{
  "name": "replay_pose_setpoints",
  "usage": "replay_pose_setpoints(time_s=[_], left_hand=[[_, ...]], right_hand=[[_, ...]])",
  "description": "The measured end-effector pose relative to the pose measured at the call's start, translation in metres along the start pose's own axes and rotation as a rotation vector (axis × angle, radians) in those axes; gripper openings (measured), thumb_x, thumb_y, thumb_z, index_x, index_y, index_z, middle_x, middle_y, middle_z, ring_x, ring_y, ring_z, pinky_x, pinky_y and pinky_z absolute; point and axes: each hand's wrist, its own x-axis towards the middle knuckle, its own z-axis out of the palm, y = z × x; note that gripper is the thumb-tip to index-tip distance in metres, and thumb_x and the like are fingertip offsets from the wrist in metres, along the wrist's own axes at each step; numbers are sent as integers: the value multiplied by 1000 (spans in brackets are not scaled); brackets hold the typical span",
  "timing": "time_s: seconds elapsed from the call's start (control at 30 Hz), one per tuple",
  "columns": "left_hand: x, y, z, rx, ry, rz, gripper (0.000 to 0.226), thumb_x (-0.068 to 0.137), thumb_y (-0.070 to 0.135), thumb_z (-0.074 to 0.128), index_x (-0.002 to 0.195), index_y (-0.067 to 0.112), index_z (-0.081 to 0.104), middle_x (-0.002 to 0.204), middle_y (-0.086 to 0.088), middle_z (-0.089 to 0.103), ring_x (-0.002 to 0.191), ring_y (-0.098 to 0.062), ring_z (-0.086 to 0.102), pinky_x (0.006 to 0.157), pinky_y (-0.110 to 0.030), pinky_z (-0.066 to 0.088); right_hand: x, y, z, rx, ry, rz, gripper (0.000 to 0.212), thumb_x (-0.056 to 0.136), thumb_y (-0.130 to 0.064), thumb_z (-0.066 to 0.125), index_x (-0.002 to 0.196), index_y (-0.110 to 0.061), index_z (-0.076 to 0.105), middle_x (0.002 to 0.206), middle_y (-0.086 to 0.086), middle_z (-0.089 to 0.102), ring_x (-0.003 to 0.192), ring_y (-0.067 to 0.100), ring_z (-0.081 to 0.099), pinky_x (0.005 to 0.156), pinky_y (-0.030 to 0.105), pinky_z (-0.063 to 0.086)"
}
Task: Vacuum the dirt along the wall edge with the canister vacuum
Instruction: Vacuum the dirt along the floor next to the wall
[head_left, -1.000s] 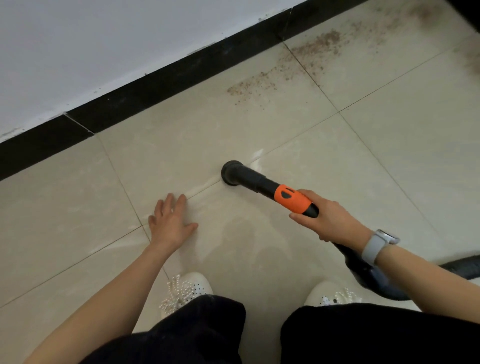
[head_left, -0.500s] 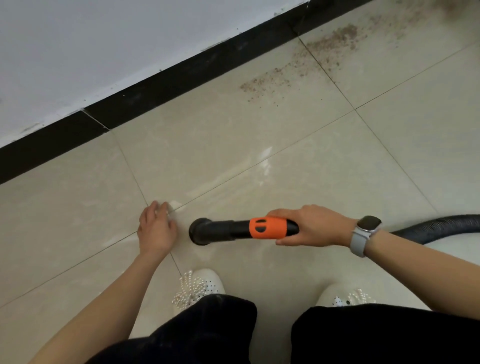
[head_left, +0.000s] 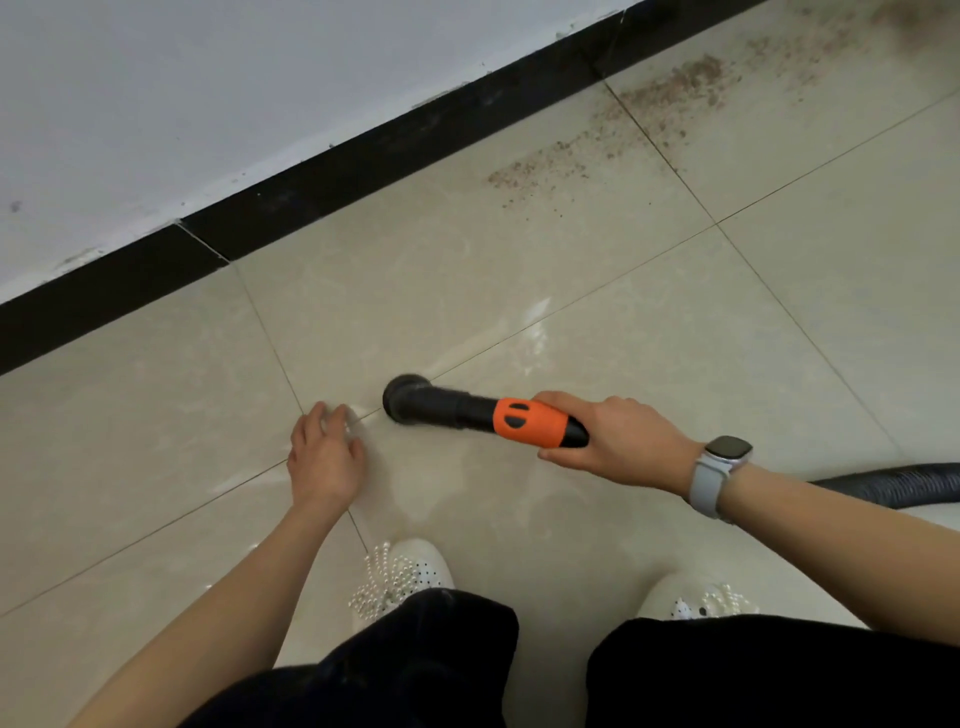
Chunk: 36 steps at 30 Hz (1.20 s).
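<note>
My right hand (head_left: 618, 441) grips the orange and black handle (head_left: 530, 422) of the vacuum wand. Its round black nozzle (head_left: 408, 401) sits on the beige tile, mouth down, on a grout line. My left hand (head_left: 324, 454) rests on the floor just left of the nozzle, its fingers blurred. Brown dirt (head_left: 623, 135) lies scattered near the black skirting (head_left: 363, 161) at the upper right, well away from the nozzle. The ribbed black hose (head_left: 904, 486) runs off the right edge.
A white wall (head_left: 208, 104) rises above the skirting. My two white beaded shoes (head_left: 400, 577) and dark trouser knees (head_left: 415, 665) fill the bottom. A grey watch (head_left: 719, 470) sits on my right wrist. Glossy tiles reflect light near the nozzle.
The nozzle swung from the tile's middle back toward me and left, then edged slightly up to the grout line. My left hand drew back and its fingers shifted on the floor.
</note>
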Motion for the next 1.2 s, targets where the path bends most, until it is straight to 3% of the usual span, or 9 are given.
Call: replay_pose_setpoints(time_s=[0.17,0.33,0.5,0.6,0.73,0.83,0.9,1.07,1.2], left_hand=[[0,-3,-6,-9,-62,-1,51,93,16,50,142,13,35,154,-11,20,140,-31,15,111,-45,25],[-2,-5,-10,68,-131,11,54,93,20,47,144,17,29,156,-12,12,142,-30,10,112,-45,25],[-3,-17,-13,134,-133,17,55,93,24,48,144,16,27,156,-13,11,142,-31,10,112,-46,25],[0,-24,-15,128,-122,-26,55,94,26,47,144,16,27,156,-11,9,143,-30,7,112,-46,23],[13,-15,-21,75,-108,-25,54,94,25,47,144,14,29,156,-13,9,143,-30,6,112,-46,21],[27,17,-31,-164,-64,44,50,97,21,45,144,9,33,153,-14,23,141,-28,19,112,-38,23],[39,52,-46,-484,-74,24,45,98,23,45,140,8,40,146,-11,39,131,-24,39,107,-31,32],[57,132,-95,-1390,-410,-72,37,99,37,42,129,16,45,122,-6,61,100,-15,64,78,-31,52],[61,175,-116,-1545,-347,-124,38,98,22,47,133,13,36,108,-6,61,92,-17,64,67,-30,54]], right_hand=[[25,-18,-2,-13,-42,-53,55,87,-55,54,136,-38,36,95,2,65,74,23,54,62,28,34],[55,-26,-14,152,132,83,55,89,-49,56,136,-28,38,102,7,66,90,32,61,66,32,40],[61,-49,-2,75,-42,-46,55,88,-53,55,136,-35,37,106,5,66,93,30,61,68,30,39],[71,-49,-7,38,53,5,55,87,-55,54,136,-34,37,106,7,66,94,33,61,66,31,39],[86,-41,-30,207,185,150,52,87,-50,58,132,-27,42,93,7,65,85,34,62,67,33,43],[95,-45,-49,325,171,209,48,87,-47,60,124,-20,45,79,2,59,63,23,56,65,33,50],[101,-51,-59,313,144,227,48,86,-47,61,117,-15,43,75,1,56,62,22,53,62,33,47],[105,-77,-81,162,96,159,43,89,-45,58,99,-13,33,77,0,50,66,24,51,58,34,38],[109,-85,-104,209,115,188,39,91,-41,57,96,-13,31,75,-1,50,64,23,53,57,34,41]])
